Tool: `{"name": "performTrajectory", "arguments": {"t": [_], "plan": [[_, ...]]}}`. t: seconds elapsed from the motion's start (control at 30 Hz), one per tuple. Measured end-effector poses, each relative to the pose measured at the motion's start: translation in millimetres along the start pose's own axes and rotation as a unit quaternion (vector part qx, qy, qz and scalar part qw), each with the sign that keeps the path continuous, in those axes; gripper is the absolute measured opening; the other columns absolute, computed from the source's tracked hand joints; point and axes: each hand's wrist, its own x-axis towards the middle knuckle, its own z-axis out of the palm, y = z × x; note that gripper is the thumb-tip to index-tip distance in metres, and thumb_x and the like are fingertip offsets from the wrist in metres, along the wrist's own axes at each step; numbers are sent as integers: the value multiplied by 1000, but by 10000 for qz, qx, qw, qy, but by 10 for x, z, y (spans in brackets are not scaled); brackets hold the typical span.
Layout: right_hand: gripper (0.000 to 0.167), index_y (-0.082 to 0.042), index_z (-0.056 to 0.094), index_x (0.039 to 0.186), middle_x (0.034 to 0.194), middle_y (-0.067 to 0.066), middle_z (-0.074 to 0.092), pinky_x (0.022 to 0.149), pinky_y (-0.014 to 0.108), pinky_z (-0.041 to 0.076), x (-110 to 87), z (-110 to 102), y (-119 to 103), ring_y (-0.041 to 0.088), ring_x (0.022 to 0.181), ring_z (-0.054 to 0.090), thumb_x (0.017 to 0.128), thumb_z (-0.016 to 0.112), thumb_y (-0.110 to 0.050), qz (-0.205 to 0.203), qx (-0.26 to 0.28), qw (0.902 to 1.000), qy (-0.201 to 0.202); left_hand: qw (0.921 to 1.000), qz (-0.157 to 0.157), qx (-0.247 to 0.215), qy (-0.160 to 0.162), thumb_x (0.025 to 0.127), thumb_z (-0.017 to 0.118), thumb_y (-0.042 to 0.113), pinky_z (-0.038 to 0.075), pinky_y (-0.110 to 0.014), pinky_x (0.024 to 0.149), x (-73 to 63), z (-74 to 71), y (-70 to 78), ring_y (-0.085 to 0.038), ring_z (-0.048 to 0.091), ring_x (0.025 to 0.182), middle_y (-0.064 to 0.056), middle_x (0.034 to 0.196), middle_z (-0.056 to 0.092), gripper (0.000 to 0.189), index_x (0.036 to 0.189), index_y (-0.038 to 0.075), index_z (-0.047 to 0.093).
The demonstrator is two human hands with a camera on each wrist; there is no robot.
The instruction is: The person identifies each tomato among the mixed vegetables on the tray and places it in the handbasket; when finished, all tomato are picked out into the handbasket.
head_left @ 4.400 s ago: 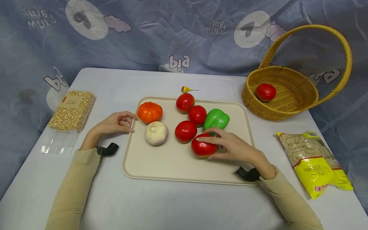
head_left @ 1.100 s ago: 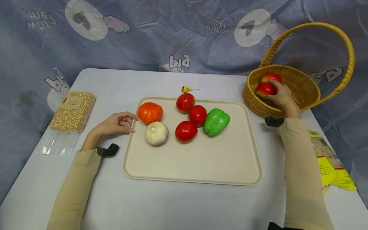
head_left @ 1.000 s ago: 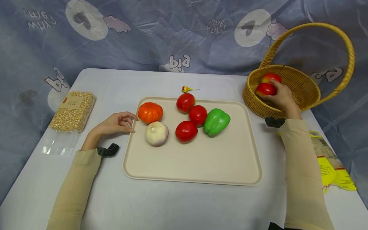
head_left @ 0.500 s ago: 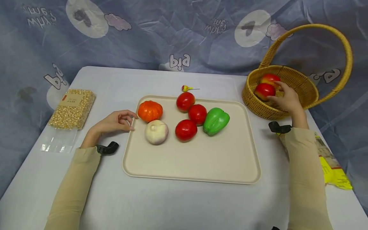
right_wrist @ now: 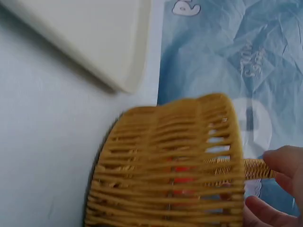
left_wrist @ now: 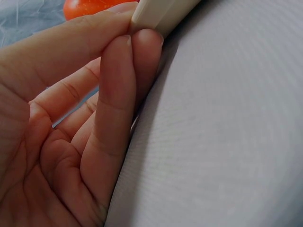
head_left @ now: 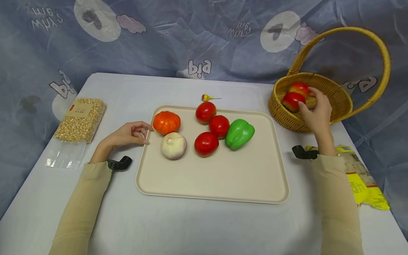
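Note:
My right hand is over the wicker basket, thumb and fingers spread apart. Its fingertips are right beside two shiny red fruits with yellowish patches, a front one and a rear one, both inside the basket. In the right wrist view, the basket's woven side hides most of the red fruit. My left hand holds the left rim of the beige tray, its fingertips at the edge. Three red fruits, a green bell pepper, an orange pumpkin and a whitish bulb sit on the tray.
A bag of corn kernels lies at the left of the table. On the right, a yellow printed bag is partly covered by my right forearm. Behind the tray is a lollipop. The basket's tall handle arches above it.
A red fruit was carried by my right hand from the tray to the basket and released beside the other. The hand has since drawn back slightly. My left hand stays put.

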Motion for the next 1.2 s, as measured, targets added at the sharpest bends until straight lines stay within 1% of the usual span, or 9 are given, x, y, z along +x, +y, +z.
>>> {"name": "performTrajectory", "arguments": {"t": [0.1,0.3,0.37,0.47,0.5,0.57,0.7,0.9,1.2], "plan": [[45,-18,51,133,121,15,55,65,3,33,-66,27,-98,-16,61,38,89,59,-20,-96,274,9988,387,10000,-6,56,24,79,72,2,48,-18,70,8,-4,-2,-3,61,63,6,83,61,51,123,-5,47],[41,-14,56,128,118,16,58,65,3,36,-209,74,-273,-17,62,41,87,60,-15,-574,686,9934,721,10000,-23,40,-9,80,72,3,48,-18,70,13,7,-11,-4,62,63,6,83,61,51,123,-5,47],[40,-12,58,126,113,10,60,65,3,37,-260,98,-343,-18,64,42,86,60,-12,-813,806,9899,842,10000,-31,40,-21,80,72,4,48,-18,70,14,11,-12,-4,62,63,6,83,61,51,124,-5,47],[38,-8,60,122,103,-6,58,66,4,37,-343,139,-467,-18,65,42,84,61,-6,-1140,980,9838,980,9999,-62,94,-9,80,72,5,47,-18,70,9,6,-5,-4,60,62,6,84,61,51,124,-4,47],[37,-6,61,121,103,-6,58,66,4,37,-371,155,-511,-18,65,42,84,61,-4,-1256,1042,9815,1003,9999,-75,104,-3,80,72,5,47,-18,70,7,3,-2,-4,60,61,6,84,61,51,124,-4,47],[36,-2,61,118,101,0,60,67,4,36,-428,188,-594,-17,66,42,82,61,2,-1485,1178,9770,973,9999,-91,123,9,80,72,5,47,-18,70,2,-3,3,-4,60,62,6,84,61,51,124,-4,47],[37,3,60,116,106,24,59,67,4,36,-538,242,-749,-18,68,44,80,62,10,-1894,1403,9687,782,10000,-59,33,-1,79,72,3,49,-18,71,1,-3,6,-4,64,65,7,84,61,52,124,-5,46],[41,2,61,116,107,22,60,66,4,40,-713,310,-931,-13,69,47,77,64,12,-2338,1759,9553,429,10000,-37,28,-19,80,71,3,49,-19,71,3,1,7,-5,64,65,6,84,62,51,124,-5,46],[45,3,59,117,111,20,59,61,9,41,-944,469,-1160,-6,69,53,74,66,15,-2942,2153,9305,-352,10000,-33,69,-6,80,71,4,48,-18,71,0,1,30,-5,63,65,7,83,61,51,124,-5,46]]}}
